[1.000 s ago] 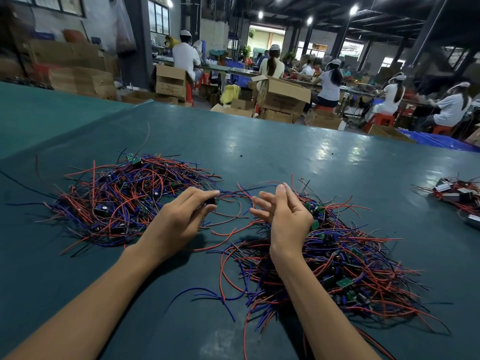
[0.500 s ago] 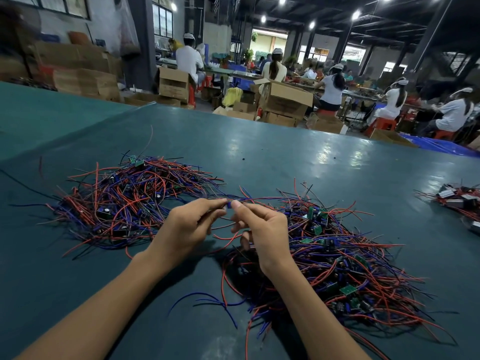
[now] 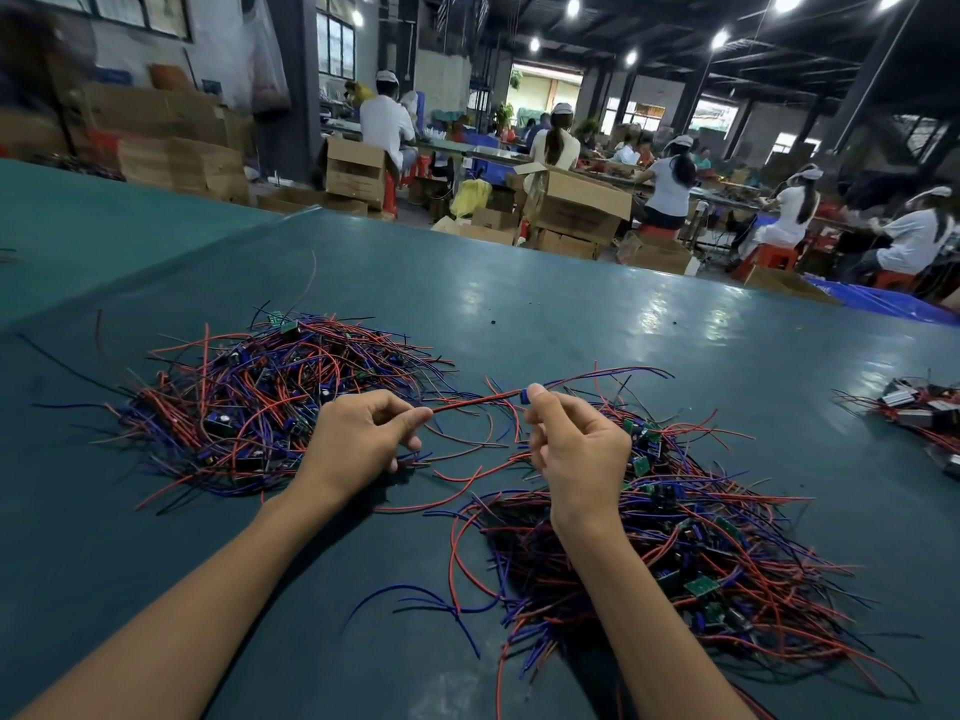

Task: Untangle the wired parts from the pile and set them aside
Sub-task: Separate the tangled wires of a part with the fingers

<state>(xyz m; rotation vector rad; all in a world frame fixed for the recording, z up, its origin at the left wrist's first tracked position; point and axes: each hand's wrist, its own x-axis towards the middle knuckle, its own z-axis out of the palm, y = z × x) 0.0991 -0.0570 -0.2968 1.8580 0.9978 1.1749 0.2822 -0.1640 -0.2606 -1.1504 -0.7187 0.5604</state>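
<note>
Two heaps of red and blue wired parts lie on the green table [image 3: 571, 314]: one pile on the left [image 3: 249, 407] and a tangled pile on the right [image 3: 701, 553] with small green boards in it. Between the piles a red wire [image 3: 475, 402] is stretched. My left hand [image 3: 358, 439] pinches its left end between thumb and forefinger. My right hand [image 3: 576, 444] pinches the small blue part at its right end, and more wires trail from there to the right.
A third, smaller heap of parts [image 3: 919, 407] lies at the table's right edge. Loose blue and red wires [image 3: 441, 600] lie between my forearms. Beyond the table's far edge are cardboard boxes [image 3: 576, 205] and seated people at work.
My hands met over the gap between the piles, then drew apart, so the red wire is now taut between them. The right hand went from open to pinching the part.
</note>
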